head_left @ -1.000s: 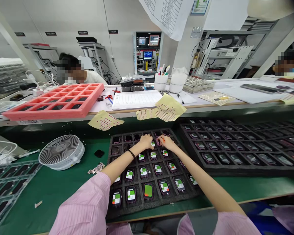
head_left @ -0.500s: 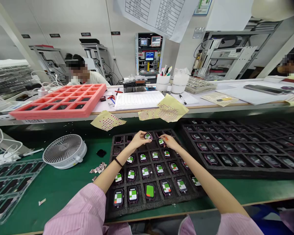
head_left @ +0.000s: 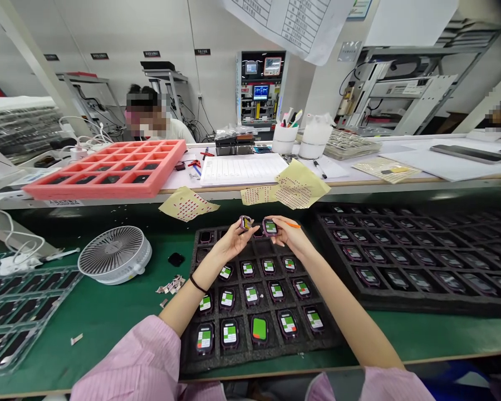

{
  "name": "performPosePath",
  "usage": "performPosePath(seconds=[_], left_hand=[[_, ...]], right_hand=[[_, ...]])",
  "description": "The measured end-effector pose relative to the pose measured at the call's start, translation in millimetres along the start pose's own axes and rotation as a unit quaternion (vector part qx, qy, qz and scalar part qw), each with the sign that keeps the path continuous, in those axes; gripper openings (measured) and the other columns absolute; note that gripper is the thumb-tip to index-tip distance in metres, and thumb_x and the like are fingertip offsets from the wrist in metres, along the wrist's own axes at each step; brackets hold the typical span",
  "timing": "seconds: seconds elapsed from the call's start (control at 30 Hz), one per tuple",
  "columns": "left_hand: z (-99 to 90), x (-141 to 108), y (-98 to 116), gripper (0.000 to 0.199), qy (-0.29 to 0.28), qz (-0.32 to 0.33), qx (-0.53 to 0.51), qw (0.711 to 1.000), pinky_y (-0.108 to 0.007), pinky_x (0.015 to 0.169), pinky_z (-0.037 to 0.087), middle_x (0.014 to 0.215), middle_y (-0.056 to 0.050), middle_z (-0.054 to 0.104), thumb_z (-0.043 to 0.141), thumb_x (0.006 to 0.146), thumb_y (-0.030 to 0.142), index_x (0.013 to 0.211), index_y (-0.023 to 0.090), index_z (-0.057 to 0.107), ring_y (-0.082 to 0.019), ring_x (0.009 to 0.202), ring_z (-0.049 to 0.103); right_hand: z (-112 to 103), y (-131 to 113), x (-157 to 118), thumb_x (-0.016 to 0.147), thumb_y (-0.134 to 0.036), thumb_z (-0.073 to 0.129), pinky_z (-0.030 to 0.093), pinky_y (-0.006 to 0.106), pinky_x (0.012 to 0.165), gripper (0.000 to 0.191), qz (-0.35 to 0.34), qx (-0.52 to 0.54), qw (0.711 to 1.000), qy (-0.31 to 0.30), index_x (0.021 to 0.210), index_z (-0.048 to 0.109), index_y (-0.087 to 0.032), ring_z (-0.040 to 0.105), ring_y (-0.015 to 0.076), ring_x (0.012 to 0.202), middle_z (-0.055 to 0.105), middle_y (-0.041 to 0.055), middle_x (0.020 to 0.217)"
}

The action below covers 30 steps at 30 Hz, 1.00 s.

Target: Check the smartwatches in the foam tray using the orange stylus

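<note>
Between the fingers of my left hand (head_left: 232,241) is a small watch body (head_left: 245,223), tilted with its lit face partly turned away. My right hand (head_left: 290,234) pinches a second watch body (head_left: 270,226), whose screen glows green and white. An orange stick-like tool (head_left: 292,225) also lies in the right hand and points outward. Both hands are raised over the far rows of a black foam tray (head_left: 271,352). Watches with lit green, white and red screens, such as a mostly green one (head_left: 259,329), sit in its compartments.
A second black foam tray (head_left: 384,298) of dark-screened watches lies right. Left are a white fan (head_left: 114,253), paper scraps (head_left: 172,285) and a clear tray (head_left: 33,317). The shelf behind carries a pink foam tray (head_left: 100,192) and papers (head_left: 242,169); yellow sheets (head_left: 303,185) hang from its edge.
My right hand has lifted a watch up out of the tray. My left hand has tilted its watch and raised it slightly. The view has shifted a little.
</note>
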<state>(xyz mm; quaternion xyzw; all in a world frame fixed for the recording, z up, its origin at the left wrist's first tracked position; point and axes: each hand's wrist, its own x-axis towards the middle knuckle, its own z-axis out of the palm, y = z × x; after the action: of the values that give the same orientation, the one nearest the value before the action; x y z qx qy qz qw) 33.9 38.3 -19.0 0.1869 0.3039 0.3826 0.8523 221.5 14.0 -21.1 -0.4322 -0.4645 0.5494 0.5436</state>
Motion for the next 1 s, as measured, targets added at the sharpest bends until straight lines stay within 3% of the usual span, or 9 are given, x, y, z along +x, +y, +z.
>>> performPosePath(seconds=[0.13,0.27,0.43,0.53,0.67,0.77,0.9,1.0], left_hand=[[-1.3,-2.2,0.9,0.033,0.002,0.002,-0.004,1.000,-0.010,0.060,0.055,0.108,-0.016,0.066,0.046,0.094,0.014,0.125,0.007,0.057,-0.008,0.072,0.068],[-5.7,-0.7,-0.5,0.042,-0.022,-0.001,0.001,1.000,-0.010,0.054,0.051,0.122,-0.018,0.062,0.048,0.090,0.003,0.130,0.015,0.055,-0.009,0.081,0.069],[-4.3,-1.4,1.4,0.031,-0.027,0.003,-0.014,1.000,-0.006,0.049,0.047,0.132,-0.020,0.055,0.046,0.094,0.009,0.122,0.014,0.059,-0.009,0.087,0.069],[-5.6,-0.1,1.7,0.027,-0.027,-0.010,0.004,1.000,-0.009,0.052,0.051,0.128,-0.022,0.058,0.045,0.097,0.019,0.117,0.009,0.060,-0.011,0.084,0.071],[-11.0,3.4,-2.1,0.030,-0.021,0.004,0.138,0.990,-0.016,0.065,0.056,0.111,-0.022,0.068,0.056,0.092,0.029,0.111,0.006,0.062,-0.019,0.092,0.071],[-14.5,7.5,-5.2,0.030,-0.014,0.016,0.195,0.981,-0.018,0.067,0.055,0.105,-0.020,0.071,0.061,0.089,0.032,0.106,0.008,0.064,-0.022,0.098,0.070],[-16.3,15.6,-6.2,0.031,-0.009,-0.020,0.135,0.991,-0.017,0.066,0.056,0.099,-0.017,0.071,0.051,0.094,0.035,0.097,0.007,0.066,-0.019,0.093,0.071],[-16.6,19.6,-5.2,0.025,0.014,-0.003,0.051,0.999,-0.015,0.068,0.058,0.094,-0.014,0.069,0.048,0.096,0.023,0.093,0.007,0.066,-0.014,0.089,0.071]], right_hand=[[6.1,-4.9,-6.8,0.074,-0.041,0.066,0.031,0.019,0.033,0.034,-0.005,0.017,1.000,-0.011,0.096,0.066,-0.015,0.055,0.0115,0.042,0.062,0.0007,0.060],[4.0,-4.0,-12.2,0.074,-0.042,0.066,0.031,0.019,0.033,0.035,-0.009,0.007,1.000,-0.009,0.096,0.066,-0.015,0.056,0.0122,0.042,0.062,0.0002,0.058],[-0.2,-2.9,-17.2,0.076,-0.040,0.065,0.032,0.019,0.034,0.033,-0.009,0.012,1.000,-0.005,0.097,0.066,-0.015,0.056,0.0117,0.043,0.063,0.0006,0.060],[-0.6,-2.4,-17.4,0.076,-0.040,0.065,0.032,0.019,0.034,0.033,-0.003,0.019,1.000,-0.008,0.097,0.066,-0.015,0.056,0.0117,0.043,0.063,0.0003,0.059],[-1.2,-0.9,-16.4,0.076,-0.040,0.066,0.033,0.019,0.034,0.034,0.001,0.022,1.000,-0.010,0.098,0.065,-0.015,0.057,0.0116,0.044,0.064,0.0007,0.062],[-2.8,0.5,-16.1,0.077,-0.040,0.065,0.033,0.019,0.035,0.034,-0.003,0.019,1.000,-0.007,0.100,0.065,-0.015,0.057,0.0114,0.045,0.063,0.0001,0.061],[-4.6,1.7,-15.4,0.077,-0.040,0.065,0.033,0.020,0.036,0.034,-0.010,0.018,1.000,-0.006,0.101,0.065,-0.014,0.056,0.0114,0.044,0.062,0.0000,0.060],[-4.9,3.0,-14.7,0.077,-0.040,0.064,0.034,0.020,0.035,0.034,-0.010,0.021,1.000,-0.009,0.099,0.065,-0.014,0.057,0.0117,0.044,0.064,0.0009,0.061]])
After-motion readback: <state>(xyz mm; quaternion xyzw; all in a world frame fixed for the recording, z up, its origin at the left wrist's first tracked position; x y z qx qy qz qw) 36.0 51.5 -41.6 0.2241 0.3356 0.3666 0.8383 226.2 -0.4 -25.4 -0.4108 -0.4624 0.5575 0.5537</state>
